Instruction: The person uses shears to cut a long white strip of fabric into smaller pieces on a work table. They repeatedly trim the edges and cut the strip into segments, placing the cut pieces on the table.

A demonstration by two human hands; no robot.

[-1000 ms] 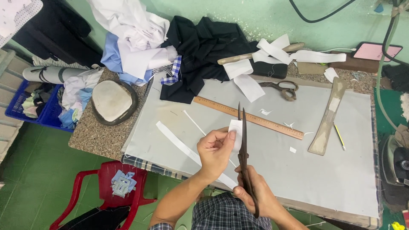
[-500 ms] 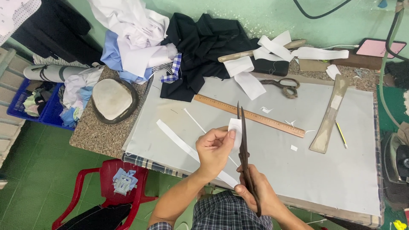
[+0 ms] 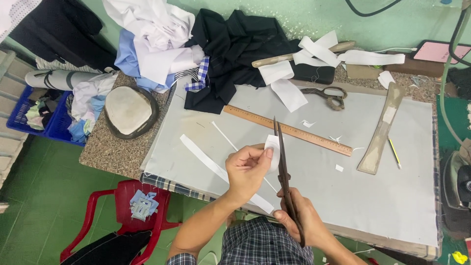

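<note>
Left hand (image 3: 249, 169) pinches a small white fabric piece (image 3: 272, 152) between thumb and fingertips, grip narrow and closed on its edge, held up off the bench (image 3: 382, 196) so the blades can get at it. Right hand (image 3: 299, 221) is wrapped shut around the handles of long dark shears (image 3: 283, 172), blades pointing away from the body and running right along the piece's right edge; blades look nearly closed, whether they bite the cloth I cannot tell. The piece sits touching the blade, above the grey cloth cover, near the bench's front edge. Under the hands a long white strip (image 3: 216, 169) lies diagonal on the cover, and a thinner white sliver (image 3: 225, 137) crosses near it. A wooden ruler (image 3: 289, 130) lies diagonal just beyond the shear tips, within reach for marking. A second pair of scissors (image 3: 326, 95) rests further back, beside white strips (image 3: 314, 51) and a wooden stick (image 3: 299, 55). A curved wooden template (image 3: 382, 130) and a pencil (image 3: 394, 152) lie at the right. Dark garment (image 3: 235, 49) and white and blue cloths (image 3: 152, 44) are heaped at the back left, shoved aside; a round padded form (image 3: 128, 110) sits on the stone corner. Red plastic chair (image 3: 122, 216) stands below.
</note>
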